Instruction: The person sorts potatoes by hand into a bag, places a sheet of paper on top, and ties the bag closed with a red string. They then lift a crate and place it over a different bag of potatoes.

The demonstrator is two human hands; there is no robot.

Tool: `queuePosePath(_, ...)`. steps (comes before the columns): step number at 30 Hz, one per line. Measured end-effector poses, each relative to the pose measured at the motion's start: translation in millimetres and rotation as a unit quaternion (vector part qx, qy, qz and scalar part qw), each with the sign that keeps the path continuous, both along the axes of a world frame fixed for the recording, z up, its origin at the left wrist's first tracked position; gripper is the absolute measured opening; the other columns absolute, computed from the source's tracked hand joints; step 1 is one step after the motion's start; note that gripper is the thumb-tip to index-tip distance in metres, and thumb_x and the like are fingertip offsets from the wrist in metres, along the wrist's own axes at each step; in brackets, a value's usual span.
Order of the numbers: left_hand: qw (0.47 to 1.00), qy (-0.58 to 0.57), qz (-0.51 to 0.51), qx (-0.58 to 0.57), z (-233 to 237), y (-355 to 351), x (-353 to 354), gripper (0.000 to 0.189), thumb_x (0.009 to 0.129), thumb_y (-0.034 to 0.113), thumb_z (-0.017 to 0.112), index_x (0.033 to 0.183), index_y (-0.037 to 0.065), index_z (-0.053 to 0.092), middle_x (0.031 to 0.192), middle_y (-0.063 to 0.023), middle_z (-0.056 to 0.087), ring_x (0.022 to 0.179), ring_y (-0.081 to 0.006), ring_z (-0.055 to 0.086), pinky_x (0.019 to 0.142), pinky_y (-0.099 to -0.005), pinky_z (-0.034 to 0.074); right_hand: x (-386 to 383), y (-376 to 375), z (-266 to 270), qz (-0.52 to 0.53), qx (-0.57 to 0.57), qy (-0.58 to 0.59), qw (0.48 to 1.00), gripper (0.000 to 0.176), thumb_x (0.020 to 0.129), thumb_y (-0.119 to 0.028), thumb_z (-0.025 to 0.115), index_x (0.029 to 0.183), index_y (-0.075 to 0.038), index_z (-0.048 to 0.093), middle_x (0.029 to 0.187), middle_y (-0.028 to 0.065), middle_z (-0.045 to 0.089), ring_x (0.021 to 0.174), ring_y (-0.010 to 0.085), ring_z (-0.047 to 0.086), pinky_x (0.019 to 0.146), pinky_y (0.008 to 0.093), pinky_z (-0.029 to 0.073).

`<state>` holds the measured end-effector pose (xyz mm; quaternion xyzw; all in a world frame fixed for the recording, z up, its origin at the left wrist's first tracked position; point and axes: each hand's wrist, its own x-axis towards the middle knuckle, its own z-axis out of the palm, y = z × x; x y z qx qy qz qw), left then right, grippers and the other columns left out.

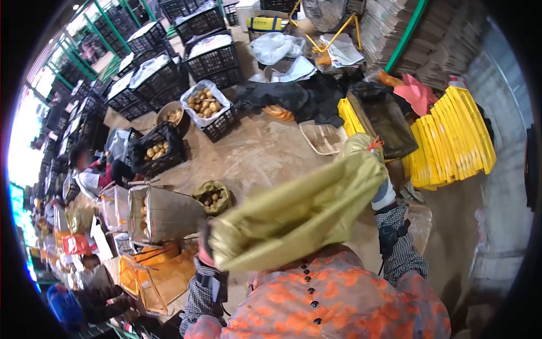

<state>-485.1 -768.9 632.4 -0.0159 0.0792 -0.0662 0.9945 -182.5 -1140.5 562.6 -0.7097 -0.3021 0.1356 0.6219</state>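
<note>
A yellow-green woven sack (299, 214) stretches across in front of my chest, slightly blurred, with its open mouth toward my left. Its gathered far end is tied with red string at the upper right. My left hand (205, 251), in a pinkish glove, grips the sack's edge at the mouth; most of its fingers are hidden. My right hand (385, 193), in a pale glove, holds the sack near its tied end, with the fingers mostly behind the cloth. Folds at the mouth look dark, and I cannot see anything inside.
Black crates (217, 121) with round brown produce stand ahead on the left. A small sack of produce (213, 198) sits on the floor beside a tall cloth-sided container (164, 214). Yellow folded crates (451, 138) stack at right. A person (90, 175) sits at far left.
</note>
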Motion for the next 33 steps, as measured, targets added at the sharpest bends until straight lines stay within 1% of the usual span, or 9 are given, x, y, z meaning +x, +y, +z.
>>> queuePosePath(6, 0.909, 0.079, 0.123, 0.390, 31, 64, 20, 0.039, 0.092, 0.033, 0.045, 0.106, -0.002, 0.055, 0.099, -0.0124, 0.061, 0.088, -0.0209, 0.060, 0.081, -0.0330, 0.048, -36, 115, 116, -0.130, 0.047, 0.156, 0.978, 0.040, 0.090, -0.019, 0.049, 0.125, -0.002, 0.043, 0.119, 0.0046, 0.049, 0.108, 0.0130, 0.049, 0.093, 0.0263, 0.039)
queuePosePath(12, 0.729, -0.073, 0.080, 0.676, 3, 85, 27, 0.020, 0.090, 0.020, 0.049, 0.088, 0.002, 0.059, 0.074, 0.0010, 0.054, 0.063, -0.0082, 0.046, 0.057, -0.0229, 0.038, -58, 239, 140, 0.127, -0.330, -0.305, 0.885, 0.087, 0.065, -0.041, 0.072, 0.136, -0.013, 0.030, 0.140, 0.0131, 0.030, 0.129, 0.0306, 0.027, 0.106, 0.0410, 0.023)
queuePosePath(13, 0.846, -0.040, 0.017, 0.532, 4, 90, 25, 0.021, 0.090, 0.020, 0.050, 0.091, 0.001, 0.059, 0.078, -0.0007, 0.055, 0.067, -0.0108, 0.048, 0.061, -0.0249, 0.040, -64, 256, 131, 0.178, -0.383, -0.349, 0.837, 0.092, 0.062, -0.044, 0.072, 0.138, -0.016, 0.027, 0.139, 0.0142, 0.029, 0.129, 0.0353, 0.024, 0.106, 0.0443, 0.021)
queuePosePath(22, 0.934, 0.016, 0.127, 0.334, 60, 107, 1, 0.042, 0.087, 0.028, 0.053, 0.113, -0.004, 0.053, 0.106, -0.0114, 0.060, 0.092, -0.0179, 0.057, 0.081, -0.0306, 0.043, -17, 335, 30, 0.237, -0.532, -0.090, 0.808, 0.053, 0.066, -0.014, 0.063, 0.118, -0.009, 0.051, 0.110, 0.0199, 0.056, 0.106, 0.0343, 0.050, 0.090, 0.0377, 0.040)
queuePosePath(24, 0.858, 0.120, 0.125, 0.484, -2, 135, -28, 0.035, 0.089, 0.023, 0.054, 0.112, -0.004, 0.053, 0.099, -0.0091, 0.060, 0.089, -0.0156, 0.056, 0.080, -0.0288, 0.044, -4, 331, 10, 0.028, -0.401, -0.126, 0.907, 0.033, 0.074, -0.012, 0.055, 0.106, -0.006, 0.057, 0.097, 0.0171, 0.062, 0.092, 0.0323, 0.059, 0.078, 0.0368, 0.047)
queuePosePath(26, 0.567, 0.219, 0.008, 0.794, 35, 150, -22, 0.029, 0.085, 0.012, 0.057, 0.110, -0.002, 0.054, 0.094, -0.0098, 0.061, 0.089, -0.0156, 0.056, 0.080, -0.0287, 0.044, 56, 327, -66, -0.074, -0.082, 0.157, 0.981, 0.027, 0.080, -0.006, 0.050, 0.105, -0.002, 0.057, 0.093, 0.0109, 0.064, 0.085, 0.0230, 0.061, 0.074, 0.0318, 0.048)
queuePosePath(28, 0.550, 0.260, 0.097, 0.787, 18, 161, -9, 0.033, 0.078, 0.007, 0.060, 0.110, -0.001, 0.054, 0.093, -0.0128, 0.060, 0.089, -0.0194, 0.057, 0.079, -0.0297, 0.045, 72, 342, -35, -0.017, 0.074, 0.350, 0.934, 0.020, 0.088, -0.007, 0.042, 0.099, -0.005, 0.059, 0.092, 0.0005, 0.061, 0.084, 0.0116, 0.056, 0.078, 0.0258, 0.046)
queuePosePath(30, 0.337, 0.281, 0.135, 0.888, 19, 152, 13, 0.066, 0.064, 0.015, 0.072, 0.123, 0.003, 0.045, 0.125, -0.0199, 0.042, 0.113, -0.0343, 0.042, 0.096, -0.0397, 0.036, 86, 366, -27, 0.021, 0.082, 0.276, 0.957, 0.017, 0.086, -0.003, 0.045, 0.098, -0.005, 0.057, 0.091, 0.0010, 0.060, 0.082, 0.0105, 0.055, 0.077, 0.0246, 0.045)
queuePosePath(33, 0.277, 0.247, 0.112, 0.922, 18, 127, 85, 0.088, 0.057, 0.027, 0.078, 0.130, 0.003, 0.035, 0.130, -0.0193, 0.036, 0.120, -0.0369, 0.033, 0.102, -0.0435, 0.027, 96, 409, 4, 0.064, 0.068, 0.245, 0.965, 0.021, 0.082, 0.008, 0.045, 0.098, -0.002, 0.052, 0.093, 0.0028, 0.059, 0.084, 0.0102, 0.055, 0.075, 0.0234, 0.046)
